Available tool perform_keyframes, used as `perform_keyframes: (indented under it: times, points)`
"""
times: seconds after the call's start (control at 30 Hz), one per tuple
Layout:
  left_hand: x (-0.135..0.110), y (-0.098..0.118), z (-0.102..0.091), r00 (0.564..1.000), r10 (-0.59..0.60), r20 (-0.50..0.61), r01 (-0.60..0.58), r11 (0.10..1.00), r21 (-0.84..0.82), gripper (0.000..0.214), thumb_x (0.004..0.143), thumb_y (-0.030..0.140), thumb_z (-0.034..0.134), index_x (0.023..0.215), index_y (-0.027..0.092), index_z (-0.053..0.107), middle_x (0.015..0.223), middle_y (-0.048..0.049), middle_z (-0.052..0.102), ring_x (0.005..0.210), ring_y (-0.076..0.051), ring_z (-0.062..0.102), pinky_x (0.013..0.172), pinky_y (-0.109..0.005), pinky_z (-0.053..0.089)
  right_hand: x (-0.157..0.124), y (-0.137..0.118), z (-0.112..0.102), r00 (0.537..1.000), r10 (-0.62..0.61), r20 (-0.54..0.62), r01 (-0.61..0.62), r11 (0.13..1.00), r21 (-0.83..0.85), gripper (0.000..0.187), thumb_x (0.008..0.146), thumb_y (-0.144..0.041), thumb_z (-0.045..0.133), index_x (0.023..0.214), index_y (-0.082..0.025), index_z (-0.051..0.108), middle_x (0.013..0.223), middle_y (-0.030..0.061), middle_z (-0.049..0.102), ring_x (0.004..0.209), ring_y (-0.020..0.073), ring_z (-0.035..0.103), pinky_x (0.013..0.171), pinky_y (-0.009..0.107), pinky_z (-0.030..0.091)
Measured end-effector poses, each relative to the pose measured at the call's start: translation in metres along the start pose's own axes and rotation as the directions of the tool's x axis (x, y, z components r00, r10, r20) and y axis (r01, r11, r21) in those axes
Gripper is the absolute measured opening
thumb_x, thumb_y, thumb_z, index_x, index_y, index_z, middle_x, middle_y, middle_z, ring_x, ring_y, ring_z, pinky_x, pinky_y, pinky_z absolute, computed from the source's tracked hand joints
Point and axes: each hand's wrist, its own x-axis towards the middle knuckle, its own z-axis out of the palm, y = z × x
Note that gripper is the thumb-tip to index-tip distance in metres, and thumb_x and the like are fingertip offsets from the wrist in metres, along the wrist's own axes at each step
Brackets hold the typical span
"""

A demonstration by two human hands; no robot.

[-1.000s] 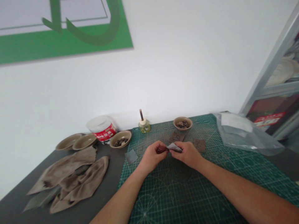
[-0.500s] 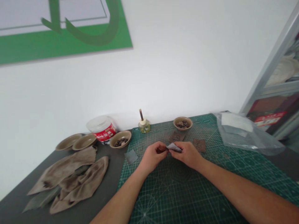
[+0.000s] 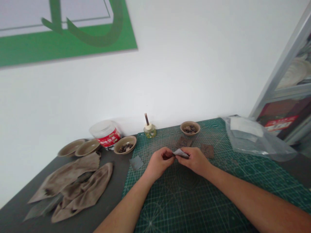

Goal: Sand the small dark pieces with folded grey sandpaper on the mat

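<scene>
Hardly anything had moved vs. the prev. frame: only the view had slipped a touch, so the poster (image 3: 65, 38) sat slightly further toward 9 o'clock. For the work in hand that meant no visible progress; any tiny finger motion was too small to tell.

L hand (image 3: 157, 161) and R hand (image 3: 196, 160) met tip to tip above the green cutting mat (image 3: 165, 207), L forearm (image 3: 126, 200) running in from approx. 7 o'clock, R forearm (image 3: 245, 194) from approx. 4. Both hands were narrow: R pinched a folded grey sheet (image 3: 181, 153) betw. thumb & fingers, its tip pointing to 10 o'clock; L, fingers curled, seemed to grip a small dark piece (image 3: 173, 155), mostly hidden, just beside that tip. Contact betw. the two: couldn't tell.

Reckoned from the hands, a brown square (image 3: 184, 141) lay near at 1 o'clock, another brown square (image 3: 207, 151) at 3, a flat grey square (image 3: 136, 162) at 9. Bowl w/ dark bits (image 3: 190, 128) stood at 1, further back; reed bottle (image 3: 150, 131) at 10. Brown cloths (image 3: 82, 191) lay on the bench (image 3: 116, 194), well apart, at 8.
</scene>
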Motion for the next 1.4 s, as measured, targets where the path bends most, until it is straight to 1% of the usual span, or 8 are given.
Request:
perform_keyframes:
  times: [0.47, 0.63, 0.77, 0.87, 0.97, 1.07, 1.27, 1.4]
  points:
    - [-0.0002, -0.0030, 0.0009, 1.000, -0.002, -0.013, 0.002, 1.000, 0.004, 0.011, 0.073, 0.023, 0.066, 0.077, 0.016, 0.059, 0.068, 0.0023, 0.060, 0.063, -0.011, 0.053, 0.058, -0.021, 0.040, -0.0001, -0.0029, -0.0004, 1.000, -0.013, -0.010, 0.013, 1.000, -0.002, 0.019, 0.084, -0.029, 0.058, 0.070, -0.017, 0.063, 0.062, -0.0036, 0.057, 0.058, 0.0111, 0.050, 0.055, 0.023, 0.031]
    - [-0.0006, -0.0037, 0.0015, 1.000, 0.003, -0.027, -0.003, 1.000, -0.004, 0.013, 0.073, 0.025, 0.067, 0.077, 0.016, 0.058, 0.071, 0.0008, 0.062, 0.065, -0.012, 0.055, 0.060, -0.021, 0.041, 0.0011, -0.0019, -0.0013, 0.999, -0.018, -0.043, 0.018, 1.000, -0.002, 0.016, 0.085, -0.028, 0.058, 0.076, -0.018, 0.067, 0.066, -0.0017, 0.061, 0.061, 0.0126, 0.054, 0.057, 0.023, 0.034]
    - [0.0003, -0.0027, 0.0020, 0.998, 0.002, -0.061, -0.003, 1.000, -0.009, 0.015, 0.073, 0.025, 0.068, 0.074, 0.016, 0.057, 0.069, 0.0011, 0.060, 0.064, -0.011, 0.054, 0.059, -0.021, 0.041, 0.0016, -0.0036, -0.0024, 0.998, -0.022, -0.062, 0.024, 0.999, 0.031, 0.017, 0.086, -0.029, 0.058, 0.081, -0.019, 0.070, 0.073, 0.0016, 0.067, 0.068, 0.0154, 0.059, 0.064, 0.025, 0.040]
    - [0.0008, -0.0031, 0.0015, 0.996, 0.017, -0.092, -0.015, 1.000, 0.027, 0.014, 0.073, 0.025, 0.068, 0.072, 0.016, 0.057, 0.069, 0.0013, 0.060, 0.064, -0.011, 0.054, 0.059, -0.021, 0.041, 0.0017, -0.0055, -0.0024, 0.996, -0.060, -0.065, 0.065, 0.994, 0.087, 0.016, 0.087, -0.029, 0.059, 0.089, -0.020, 0.072, 0.087, 0.0041, 0.070, 0.080, 0.0177, 0.063, 0.074, 0.026, 0.045]
    - [0.0006, -0.0039, 0.0010, 0.994, 0.032, -0.103, -0.027, 0.998, 0.056, 0.013, 0.074, 0.025, 0.067, 0.074, 0.016, 0.058, 0.071, 0.0004, 0.061, 0.067, -0.013, 0.056, 0.062, -0.022, 0.042, 0.0017, -0.0057, -0.0015, 0.995, -0.054, -0.087, 0.065, 0.990, 0.125, 0.018, 0.087, -0.027, 0.059, 0.097, -0.021, 0.073, 0.094, 0.0048, 0.071, 0.086, 0.0181, 0.065, 0.079, 0.027, 0.047]
    - [0.0000, -0.0028, 0.0015, 0.992, 0.050, -0.119, -0.038, 0.994, 0.100, 0.011, 0.074, 0.025, 0.067, 0.073, 0.017, 0.059, 0.071, 0.0004, 0.061, 0.068, -0.013, 0.056, 0.063, -0.022, 0.043, 0.0016, -0.0046, -0.0005, 0.993, -0.046, -0.111, 0.062, 0.988, 0.143, 0.018, 0.085, -0.027, 0.062, 0.099, -0.022, 0.073, 0.100, 0.0049, 0.071, 0.091, 0.0185, 0.065, 0.084, 0.028, 0.048]
    - [-0.0013, 0.0014, 0.0045, 0.984, 0.070, -0.164, -0.053, 0.993, 0.103, 0.015, 0.075, 0.029, 0.067, 0.072, 0.016, 0.060, 0.073, -0.0005, 0.062, 0.067, -0.013, 0.056, 0.062, -0.023, 0.043, 0.0018, -0.0048, -0.0020, 0.989, -0.018, -0.145, 0.043, 0.984, 0.172, 0.016, 0.086, -0.027, 0.061, 0.095, -0.023, 0.073, 0.095, 0.0033, 0.072, 0.088, 0.0181, 0.066, 0.080, 0.028, 0.050]
    - [-0.0015, 0.0004, 0.0040, 0.978, 0.101, -0.181, -0.075, 0.986, 0.148, 0.013, 0.076, 0.029, 0.066, 0.074, 0.017, 0.060, 0.074, -0.0003, 0.062, 0.069, -0.013, 0.056, 0.064, -0.022, 0.044, 0.0013, -0.0059, -0.0018, 0.985, -0.046, -0.169, 0.079, 0.977, 0.197, 0.017, 0.085, -0.028, 0.062, 0.098, -0.024, 0.073, 0.100, 0.0028, 0.072, 0.093, 0.0180, 0.066, 0.084, 0.028, 0.050]
